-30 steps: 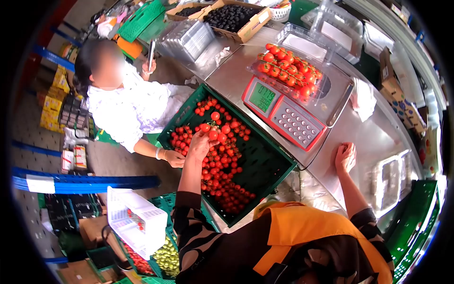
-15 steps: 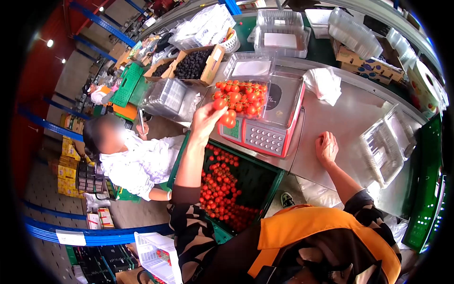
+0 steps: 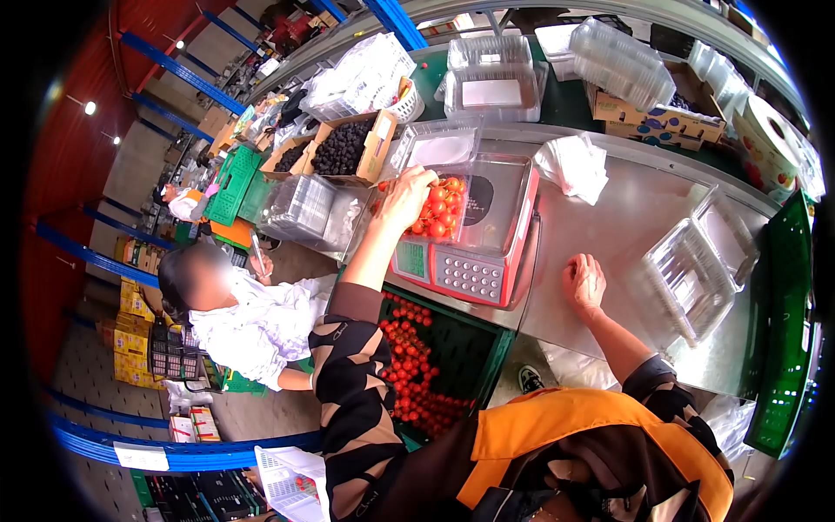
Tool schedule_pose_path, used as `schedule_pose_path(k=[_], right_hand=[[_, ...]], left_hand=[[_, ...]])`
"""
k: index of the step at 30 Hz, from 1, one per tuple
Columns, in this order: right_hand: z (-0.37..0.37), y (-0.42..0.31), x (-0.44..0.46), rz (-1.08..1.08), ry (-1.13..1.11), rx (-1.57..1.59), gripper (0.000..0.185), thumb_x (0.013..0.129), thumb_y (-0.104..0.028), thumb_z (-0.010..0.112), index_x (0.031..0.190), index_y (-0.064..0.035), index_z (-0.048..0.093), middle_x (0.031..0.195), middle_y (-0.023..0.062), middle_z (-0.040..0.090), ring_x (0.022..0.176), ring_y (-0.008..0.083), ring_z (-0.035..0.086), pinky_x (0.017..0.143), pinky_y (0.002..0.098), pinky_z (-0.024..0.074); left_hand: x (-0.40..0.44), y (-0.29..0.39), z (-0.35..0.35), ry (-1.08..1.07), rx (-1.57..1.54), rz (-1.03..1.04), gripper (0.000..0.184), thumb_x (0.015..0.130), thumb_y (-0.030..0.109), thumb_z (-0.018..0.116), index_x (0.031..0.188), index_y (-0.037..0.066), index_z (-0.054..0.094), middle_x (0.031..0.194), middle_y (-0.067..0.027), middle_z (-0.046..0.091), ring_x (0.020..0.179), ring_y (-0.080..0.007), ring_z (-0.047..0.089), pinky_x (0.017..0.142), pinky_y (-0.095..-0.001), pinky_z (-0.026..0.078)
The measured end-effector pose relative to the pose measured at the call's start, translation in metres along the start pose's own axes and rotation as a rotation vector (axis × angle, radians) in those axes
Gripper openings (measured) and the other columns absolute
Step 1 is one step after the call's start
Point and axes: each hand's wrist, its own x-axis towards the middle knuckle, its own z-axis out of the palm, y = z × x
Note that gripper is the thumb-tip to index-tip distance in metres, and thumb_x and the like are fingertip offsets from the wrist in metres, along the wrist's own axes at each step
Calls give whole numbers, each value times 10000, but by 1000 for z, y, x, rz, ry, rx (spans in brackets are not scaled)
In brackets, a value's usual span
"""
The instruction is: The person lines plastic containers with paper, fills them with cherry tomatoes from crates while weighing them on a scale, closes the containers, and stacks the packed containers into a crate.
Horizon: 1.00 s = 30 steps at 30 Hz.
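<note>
My left hand reaches over a clear plastic punnet of red cherry tomatoes, its fingers curled down onto the fruit at the far left side. The fingertips are partly hidden, and the fingers seem closed around tomatoes. The punnet, its lid folded back, rests on the pan of a red digital scale. My right hand lies on the steel worktop to the right of the scale, fingers loosely bent and holding nothing. Below the left forearm, a dark green crate holds loose tomatoes.
White paper sheets lie beyond the right hand. An open punnet sits at the right, near a green crate. Boxes of dark berries and stacked punnets stand at the left. A person in white is close by.
My left hand has moved with the tomatoes from the punnet's near-left corner up over its fruit. The right hand still rests on the worktop. The view has shifted slightly.
</note>
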Motion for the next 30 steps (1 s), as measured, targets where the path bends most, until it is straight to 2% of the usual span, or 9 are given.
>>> schedule_pose_path(k=[3, 6, 11, 14, 17, 18, 21, 26, 30], right_hand=[[-1, -1, 1, -10, 5, -1, 68, 788, -103, 619, 847, -99, 586, 876, 78, 601, 863, 288, 597, 748, 429, 501], [-1, -1, 1, -6, 5, 2, 70, 786, -104, 622, 847, -99, 587, 883, 75, 609, 869, 288, 602, 745, 429, 502], [2, 1, 0, 16, 6, 22, 83, 800, -132, 617, 870, -87, 611, 855, 70, 634, 825, 269, 624, 732, 406, 508], [6, 6, 23, 307, -52, 372, 140, 830, -170, 601, 908, -57, 627, 810, 76, 649, 751, 226, 632, 713, 366, 510], [16, -12, 93, 129, 80, 592, 255, 885, -255, 613, 949, -8, 613, 786, 83, 629, 734, 181, 599, 717, 316, 493], [6, -37, 122, 157, 23, 488, 253, 912, -246, 601, 983, -4, 607, 821, 70, 627, 747, 159, 580, 727, 302, 483], [20, -104, 200, 113, -54, 783, 279, 937, -230, 554, 1082, 5, 590, 928, 105, 665, 749, 156, 628, 614, 285, 525], [78, -172, 272, 447, -457, 843, 522, 933, -402, 540, 1173, 62, 554, 1008, 178, 673, 716, 263, 711, 537, 362, 575], [130, -188, 290, 625, -525, 864, 715, 858, -660, 521, 1203, -35, 561, 889, 122, 642, 678, 244, 634, 563, 395, 520]], left_hand=[[-9, -6, -1, 65, -85, 50, 241, 834, -43, 547, 1045, 27, 640, 1018, -160, 622, 1002, -348, 607, 877, -408, 488], [-36, 11, -26, 194, -141, -82, 277, 859, -50, 511, 1088, 33, 644, 1060, -156, 634, 988, -301, 637, 860, -357, 502], [-147, 25, -24, 594, -401, -423, 235, 925, -45, 489, 1087, 23, 644, 1009, -118, 670, 844, -200, 673, 756, -304, 522], [-249, 25, 6, 651, -386, -647, 186, 980, 28, 486, 1079, 5, 642, 985, -94, 695, 835, -158, 667, 753, -278, 512], [-359, 34, 47, 679, -501, -875, 193, 1003, 64, 473, 1086, 7, 638, 999, -96, 694, 825, -146, 669, 733, -259, 529], [-392, 40, 61, 724, -587, -980, 182, 995, 46, 481, 1082, 1, 635, 998, -102, 686, 815, -148, 666, 712, -261, 528], [-446, 68, 76, 803, -675, -1213, 177, 974, 20, 492, 1080, -16, 629, 983, -107, 674, 794, -156, 662, 699, -263, 546], [-459, 82, 78, 778, -808, -1251, 190, 964, 15, 482, 1070, -31, 633, 966, -100, 673, 775, -156, 667, 728, -278, 568], [-421, 50, 79, 734, -882, -1047, 197, 984, 44, 480, 1105, -23, 620, 961, -95, 677, 775, -134, 662, 721, -262, 564]])
